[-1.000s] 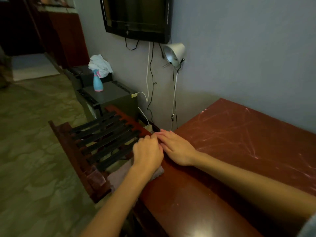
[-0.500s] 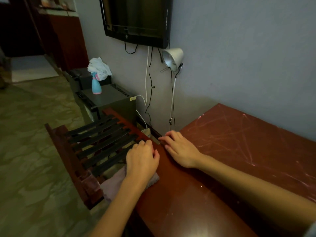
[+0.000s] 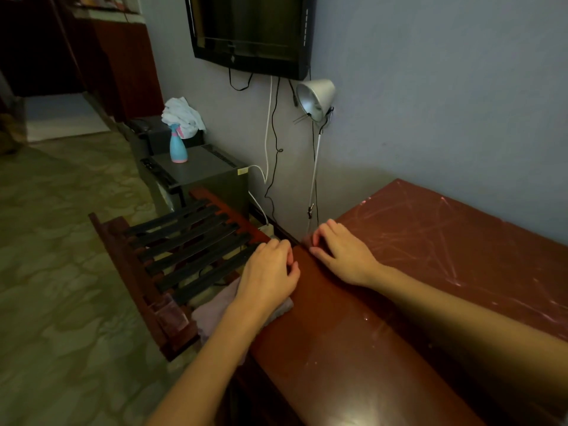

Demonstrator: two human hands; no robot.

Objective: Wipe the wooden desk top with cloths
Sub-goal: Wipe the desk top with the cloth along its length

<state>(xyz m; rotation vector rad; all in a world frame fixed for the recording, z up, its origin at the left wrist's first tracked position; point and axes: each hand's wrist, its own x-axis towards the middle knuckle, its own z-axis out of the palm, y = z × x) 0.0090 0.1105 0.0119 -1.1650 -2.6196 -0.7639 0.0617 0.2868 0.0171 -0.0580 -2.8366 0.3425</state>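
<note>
Just at the bench (image 3: 353, 348) edge, hands apart.
On its left edge the left hand (image 3: 270, 275) presses the cloth (image 3: 215, 309), fingers apparently curled into it, a slatted rack (image 3: 184, 247) just beside; the right hand (image 3: 341, 256) rests near the far corner, fingers loosely bent, bare wood open rightward.

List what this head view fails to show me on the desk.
- Cloth: head view, mostly covered by the left hand and forearm; full extent hidden.
- Grip of the left hand: head view, curled fingers hide whether they hold the cloth.
- Right hand: head view, its own back hides whatever lies under the palm.
- Desk: head view, right and near parts cut off by frame edges.
</note>
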